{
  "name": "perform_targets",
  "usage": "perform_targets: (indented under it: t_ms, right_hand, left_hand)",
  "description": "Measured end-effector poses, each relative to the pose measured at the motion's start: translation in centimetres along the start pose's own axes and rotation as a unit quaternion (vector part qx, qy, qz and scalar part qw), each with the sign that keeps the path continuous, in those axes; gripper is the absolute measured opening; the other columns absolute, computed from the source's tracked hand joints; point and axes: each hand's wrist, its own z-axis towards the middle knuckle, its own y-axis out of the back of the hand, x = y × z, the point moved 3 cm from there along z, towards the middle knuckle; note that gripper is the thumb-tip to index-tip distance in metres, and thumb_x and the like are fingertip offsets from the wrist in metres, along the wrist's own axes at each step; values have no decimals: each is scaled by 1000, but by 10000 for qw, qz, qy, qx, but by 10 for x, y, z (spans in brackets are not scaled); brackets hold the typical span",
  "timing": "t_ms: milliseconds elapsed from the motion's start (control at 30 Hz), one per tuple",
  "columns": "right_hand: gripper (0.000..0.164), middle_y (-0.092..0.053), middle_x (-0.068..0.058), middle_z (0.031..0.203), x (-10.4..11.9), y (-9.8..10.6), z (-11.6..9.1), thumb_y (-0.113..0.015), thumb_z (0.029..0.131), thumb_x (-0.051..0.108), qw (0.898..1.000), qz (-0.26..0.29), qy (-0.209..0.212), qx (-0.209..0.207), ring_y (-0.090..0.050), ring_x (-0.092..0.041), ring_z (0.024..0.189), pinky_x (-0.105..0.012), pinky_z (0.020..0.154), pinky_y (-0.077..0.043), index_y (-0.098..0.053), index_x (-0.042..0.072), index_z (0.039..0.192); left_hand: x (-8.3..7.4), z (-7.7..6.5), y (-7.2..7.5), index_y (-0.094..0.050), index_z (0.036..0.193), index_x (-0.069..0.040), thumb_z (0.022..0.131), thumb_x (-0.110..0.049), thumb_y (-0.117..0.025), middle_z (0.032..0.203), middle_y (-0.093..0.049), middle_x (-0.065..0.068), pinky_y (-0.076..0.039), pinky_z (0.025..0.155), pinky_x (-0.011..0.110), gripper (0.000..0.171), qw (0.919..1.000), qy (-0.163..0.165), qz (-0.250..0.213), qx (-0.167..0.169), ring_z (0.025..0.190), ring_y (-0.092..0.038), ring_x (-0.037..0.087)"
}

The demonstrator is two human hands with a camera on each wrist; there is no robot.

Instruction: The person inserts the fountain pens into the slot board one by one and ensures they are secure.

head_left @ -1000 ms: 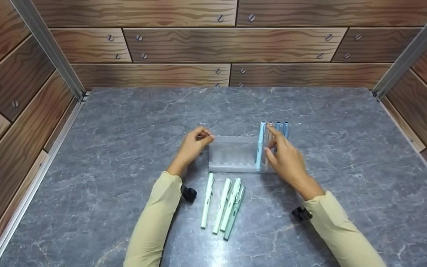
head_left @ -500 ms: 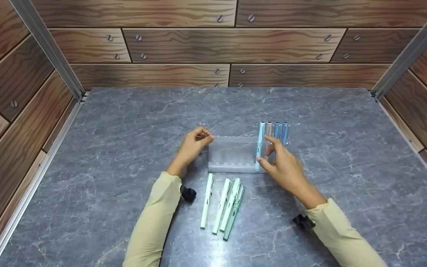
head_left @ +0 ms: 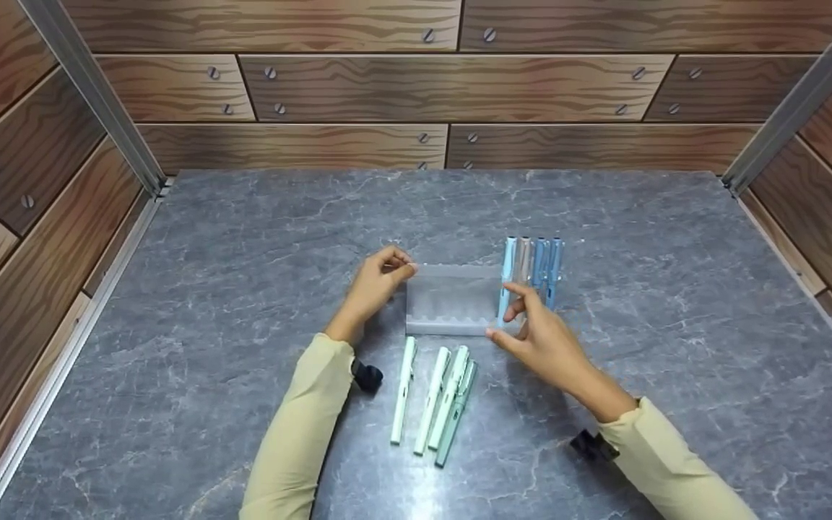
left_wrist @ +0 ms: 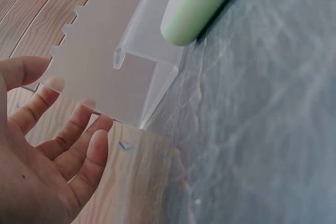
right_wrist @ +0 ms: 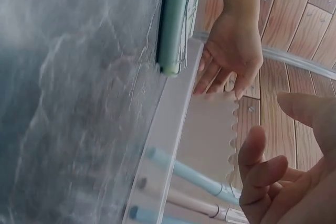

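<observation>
A frosted clear plastic pen rack [head_left: 452, 296] stands in the middle of the table, its top edge notched. My left hand [head_left: 380, 285] pinches its upper left corner between thumb and forefinger, as the left wrist view also shows. In the rack's right part lean a light blue pen [head_left: 510, 253], a brownish pen [head_left: 525, 251] and two darker blue pens [head_left: 555, 260]. In front of their lower ends is my right hand [head_left: 546, 343], fingers loosely bent, nothing between them; it partly hides those pens. Whether its fingertips touch the light blue pen, I cannot tell.
Several green pens lie on the grey marbled table [head_left: 243, 289] in front of the rack: a pale one [head_left: 403, 390] apart on the left, others close together, including a darker green pen [head_left: 456, 415]. Wood-patterned walls [head_left: 445, 87] enclose the table's back and sides.
My right hand has come down and toward me from the tops of the pens to the rack's lower edge, uncovering the brownish and blue pens. The left hand has stayed at the corner.
</observation>
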Motion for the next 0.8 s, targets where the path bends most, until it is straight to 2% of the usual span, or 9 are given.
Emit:
perform_targets:
  t_ms: [400, 500, 633, 800]
  right_hand:
    - [72, -57, -12, 100, 1, -19, -14, -73, 85, 27, 9935, 531, -300, 958, -44, -4, 56, -22, 50, -41, -36, 1, 141]
    - [73, -56, -12, 99, 2, -23, -18, -74, 84, 29, 9898, 734, -338, 1172, -43, -4, 55, -22, 50, -42, -36, -1, 140]
    - [75, -57, -11, 97, 2, -28, -22, -74, 83, 30, 9843, 860, -472, 1467, -46, -7, 60, -22, 52, -43, -35, -1, 140]
    - [78, -58, -7, 92, 1, -34, -27, -74, 83, 32, 9793, 767, -630, 1765, -49, -11, 68, -24, 58, -44, -34, -2, 141]
  left_hand:
    - [-2, -1, 0, -64, 93, -5, 86, -17, -65, 89, -60, 5, -47, 59, 25, 13, 10000, -51, -58, 0, 79, -61, 13]
    - [-1, 0, -1, -63, 93, -5, 86, -16, -65, 88, -60, 5, -47, 65, 24, 13, 10000, -75, -57, -10, 82, -62, 14]
    - [-1, 0, -1, -63, 92, -4, 85, -15, -64, 89, -61, 5, -46, 71, 23, 13, 9999, -105, -12, -10, 85, -64, 17]
    - [-2, 1, 0, -64, 93, -4, 86, -16, -65, 90, -62, 7, -47, 72, 25, 14, 9999, -119, 37, 11, 87, -64, 19]
